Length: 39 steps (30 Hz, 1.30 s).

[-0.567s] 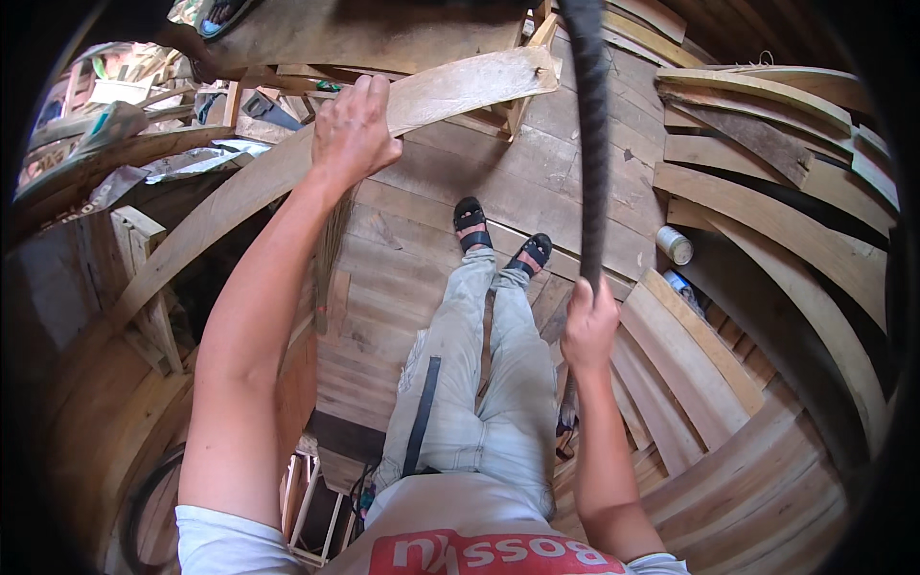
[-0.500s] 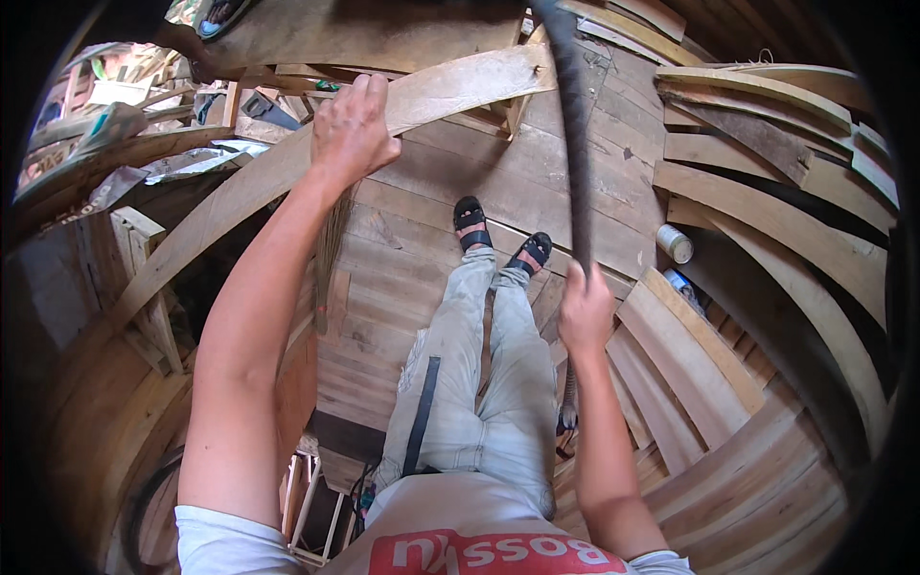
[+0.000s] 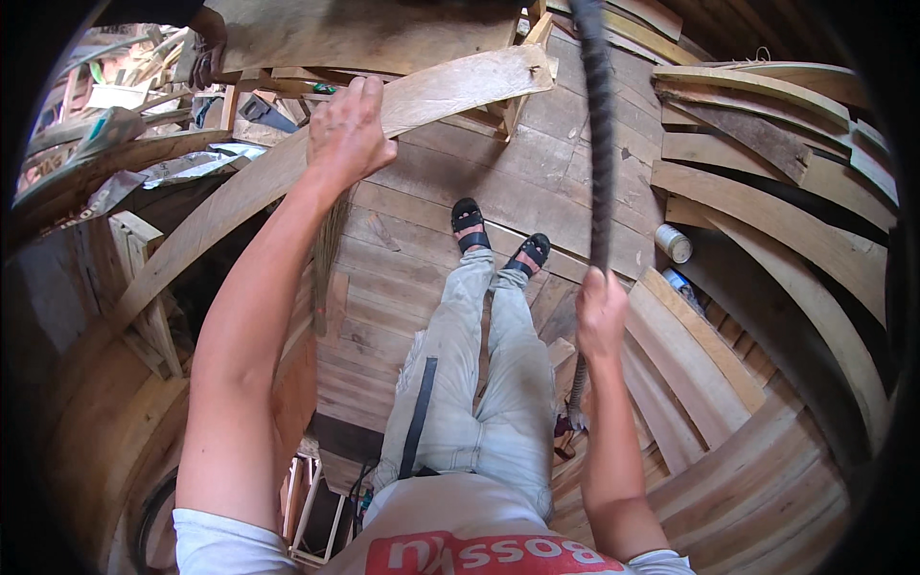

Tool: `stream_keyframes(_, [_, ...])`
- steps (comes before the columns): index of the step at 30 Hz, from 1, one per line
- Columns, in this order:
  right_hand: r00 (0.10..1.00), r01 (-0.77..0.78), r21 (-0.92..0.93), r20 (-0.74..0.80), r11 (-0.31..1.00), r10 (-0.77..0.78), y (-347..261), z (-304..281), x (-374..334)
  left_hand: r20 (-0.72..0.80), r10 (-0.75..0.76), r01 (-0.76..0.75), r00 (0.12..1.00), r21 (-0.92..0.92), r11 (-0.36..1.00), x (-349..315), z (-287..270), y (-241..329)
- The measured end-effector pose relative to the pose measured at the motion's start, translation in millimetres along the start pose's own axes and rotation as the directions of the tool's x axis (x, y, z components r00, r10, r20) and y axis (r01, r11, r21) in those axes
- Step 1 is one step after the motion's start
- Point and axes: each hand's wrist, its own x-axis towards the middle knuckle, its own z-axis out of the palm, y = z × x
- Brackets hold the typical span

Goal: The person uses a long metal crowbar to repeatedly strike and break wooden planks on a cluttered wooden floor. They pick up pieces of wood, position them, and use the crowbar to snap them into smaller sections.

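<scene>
A long pale wooden plank runs from the lower left to the top middle. My left hand is closed over its edge, near the far end. My right hand is wrapped round a long dark rod with a twisted, ribbed surface. The rod stands roughly upright in view, its upper part leaving the top edge and its lower end showing beneath my fist. It is right of the plank's end and apart from it in the picture.
Curved boards are stacked along the right, beside a metal can. A handsaw lies among scraps at upper left. Another person's hand is next to a broad board. My sandalled feet stand on the plank floor.
My right hand has shifted slightly right and nearer, carrying the rod with it. The other person's hand at upper left has moved a little. My left hand stays nearly still on the plank.
</scene>
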Motion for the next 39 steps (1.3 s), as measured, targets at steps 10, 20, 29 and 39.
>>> stream_keyframes(10, [0.991, -0.133, -0.009, -0.002, 0.991, 0.133, -20.5, -6.6, -18.8, -0.004, -0.005, 0.005, 1.0, 0.005, 1.0, -4.3, 0.3, -0.6])
stream_keyframes(20, [0.992, -0.129, 0.031, 0.01, 0.991, 0.129, -15.0, -1.5, -8.5, -0.009, 0.025, -0.025, 1.0, 0.009, 1.0, -1.4, -2.4, 0.1])
stream_keyframes(29, [0.998, -0.061, -0.003, 0.008, 0.998, 0.061, 56.3, 40.5, 23.5, 0.023, 0.028, -0.028, 0.999, 0.03, 0.999, 3.5, -2.3, 2.6])
stream_keyframes(39, [0.99, -0.087, 0.319, 0.13, 0.944, 0.047, -2.1, -28.4, -1.8, -0.003, 0.007, -0.007, 1.0, -0.003, 1.0, -0.3, -1.0, 0.6])
